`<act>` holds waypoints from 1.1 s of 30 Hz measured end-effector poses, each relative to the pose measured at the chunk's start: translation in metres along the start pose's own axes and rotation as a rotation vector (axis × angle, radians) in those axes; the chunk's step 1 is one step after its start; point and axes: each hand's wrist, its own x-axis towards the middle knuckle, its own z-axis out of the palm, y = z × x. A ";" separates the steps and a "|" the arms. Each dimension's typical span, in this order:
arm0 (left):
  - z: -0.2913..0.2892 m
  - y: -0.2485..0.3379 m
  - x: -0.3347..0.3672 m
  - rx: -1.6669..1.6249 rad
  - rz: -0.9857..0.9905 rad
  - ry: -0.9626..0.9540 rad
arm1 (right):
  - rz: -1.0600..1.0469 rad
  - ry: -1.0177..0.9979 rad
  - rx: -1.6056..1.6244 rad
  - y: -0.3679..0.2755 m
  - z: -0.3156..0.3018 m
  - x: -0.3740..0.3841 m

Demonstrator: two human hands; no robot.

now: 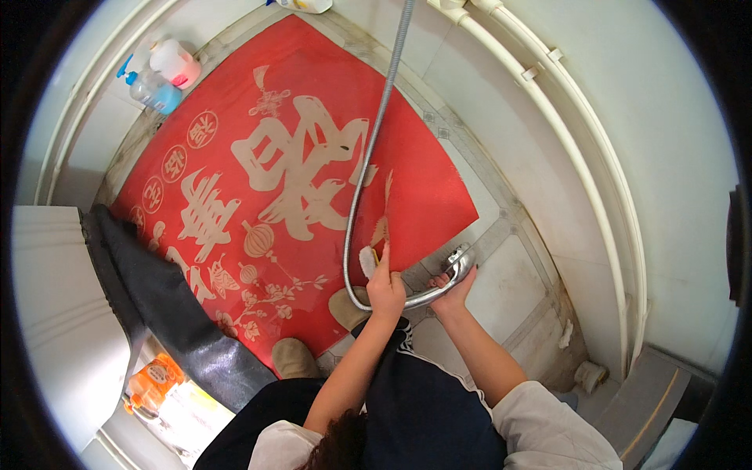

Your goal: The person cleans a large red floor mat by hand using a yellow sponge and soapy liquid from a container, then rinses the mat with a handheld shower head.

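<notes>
My right hand (453, 294) is closed around a chrome shower head (460, 257), above the tiles beside the mat's near right corner. From it the metal hose (379, 129) loops left under my left wrist and rises past the top of the view. My left hand (385, 293) is closed on a small brush (368, 262) with white bristles; its handle is mostly hidden by my fingers. Under the brush lies a large red mat (427, 184) with pale lettering, lanterns and blossom drawings. The mat's right part looks folded or bent upward.
A pump bottle with blue liquid (157, 92) and a white-and-pink bottle (175, 64) stand by the far left wall. Black sheeting (200, 345) and an orange package (157, 377) lie at left. White pipes (576, 137) run along the right wall. My shoes (294, 359) touch the mat's near edge.
</notes>
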 end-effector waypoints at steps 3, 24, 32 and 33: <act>0.003 0.001 0.001 -0.092 0.010 0.106 | -0.022 0.001 -0.009 -0.001 0.001 -0.001; 0.015 -0.001 0.012 -0.002 -0.007 -0.074 | -0.025 0.042 0.073 -0.003 0.002 0.000; 0.023 -0.001 0.018 0.085 0.020 -0.142 | -0.110 -0.012 0.093 -0.024 -0.005 0.014; 0.025 -0.001 0.019 0.086 0.019 -0.144 | -0.155 0.042 0.134 -0.030 -0.006 0.016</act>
